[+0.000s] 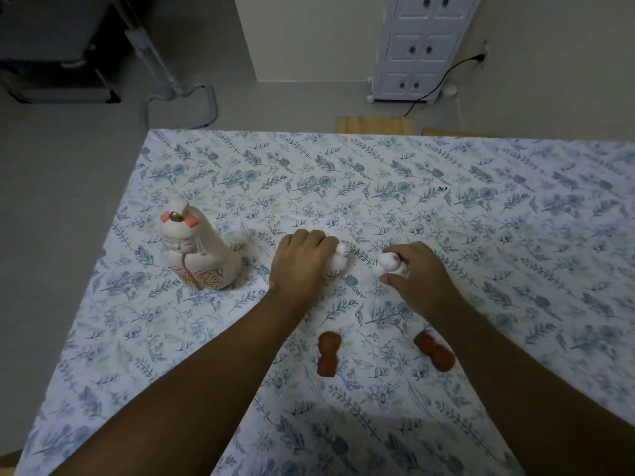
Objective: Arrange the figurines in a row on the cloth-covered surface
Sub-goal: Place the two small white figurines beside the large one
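Note:
A tall cream doll figurine (197, 247) with pink hair pieces stands at the left of the floral cloth (481, 207). My left hand (300, 262) is closed over a small white figurine (338, 261) right of the doll. My right hand (417, 273) grips a second small white figurine (390, 264) between thumb and fingers. Both white figurines sit at cloth level, a short gap apart. Nearer to me, two small reddish-brown figurines lie on the cloth: one (328, 353) between my forearms, the other (434, 352) partly under my right forearm.
The cloth's left edge drops to a grey floor. Beyond the far edge are a wooden piece (374, 125), a white drawer cabinet (419, 46) with a black cable, and a metal chair frame (178, 87).

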{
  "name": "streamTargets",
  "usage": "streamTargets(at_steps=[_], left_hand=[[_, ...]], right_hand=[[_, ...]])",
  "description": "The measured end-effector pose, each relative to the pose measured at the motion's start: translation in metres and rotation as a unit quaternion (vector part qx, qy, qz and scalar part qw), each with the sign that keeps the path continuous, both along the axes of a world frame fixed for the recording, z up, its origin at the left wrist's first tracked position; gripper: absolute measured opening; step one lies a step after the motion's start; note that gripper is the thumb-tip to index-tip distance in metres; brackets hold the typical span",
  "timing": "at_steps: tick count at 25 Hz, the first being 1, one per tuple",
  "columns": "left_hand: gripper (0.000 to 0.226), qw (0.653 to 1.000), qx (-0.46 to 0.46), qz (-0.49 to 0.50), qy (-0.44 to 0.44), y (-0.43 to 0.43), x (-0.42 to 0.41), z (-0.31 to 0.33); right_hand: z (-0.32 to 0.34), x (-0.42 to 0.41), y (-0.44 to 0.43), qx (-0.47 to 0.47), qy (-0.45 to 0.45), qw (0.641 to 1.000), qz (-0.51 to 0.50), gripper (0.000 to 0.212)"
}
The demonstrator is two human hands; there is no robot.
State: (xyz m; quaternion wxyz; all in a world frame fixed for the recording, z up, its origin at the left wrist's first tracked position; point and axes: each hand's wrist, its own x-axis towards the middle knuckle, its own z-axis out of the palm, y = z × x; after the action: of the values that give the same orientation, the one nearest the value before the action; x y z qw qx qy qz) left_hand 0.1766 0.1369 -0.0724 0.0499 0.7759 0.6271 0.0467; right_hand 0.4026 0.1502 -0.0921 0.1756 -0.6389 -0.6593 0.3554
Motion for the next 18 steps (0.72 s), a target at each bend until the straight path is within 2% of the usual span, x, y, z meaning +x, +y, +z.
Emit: streamTargets(at_steps=[3, 6, 10, 15, 18], left_hand=[[0.04, 0.999, 0.03, -0.032, -0.015, -0.012, 0.001, -0.007], [0.05, 1.0, 0.005, -0.016, -0.007, -0.016, 0.005, -0.01], [0.049, 1.0, -0.009, 0.021, 0.011, -0.011, 0.015, -0.011], [0.052, 0.999, -0.008, 0.019, 0.028, -0.011, 0.017, -0.013], [0.06, 0.998, -0.034, 0.021, 0.043, -0.01, 0.021, -0.009]], right_hand=[[-0.006, -0.006, -0.004, 0.022, 0.014, 1.0, 0.008, 0.038], [-0.015, -0.008, -0.011, 0.018, 0.011, 1.0, -0.003, 0.029], [-0.019, -0.009, -0.01, 0.03, 0.004, 1.0, -0.003, 0.027], [-0.019, -0.002, -0.013, 0.026, 0.011, 0.999, 0.015, 0.022], [-0.017, -0.004, -0.014, 0.033, 0.016, 0.999, 0.01, 0.029]])
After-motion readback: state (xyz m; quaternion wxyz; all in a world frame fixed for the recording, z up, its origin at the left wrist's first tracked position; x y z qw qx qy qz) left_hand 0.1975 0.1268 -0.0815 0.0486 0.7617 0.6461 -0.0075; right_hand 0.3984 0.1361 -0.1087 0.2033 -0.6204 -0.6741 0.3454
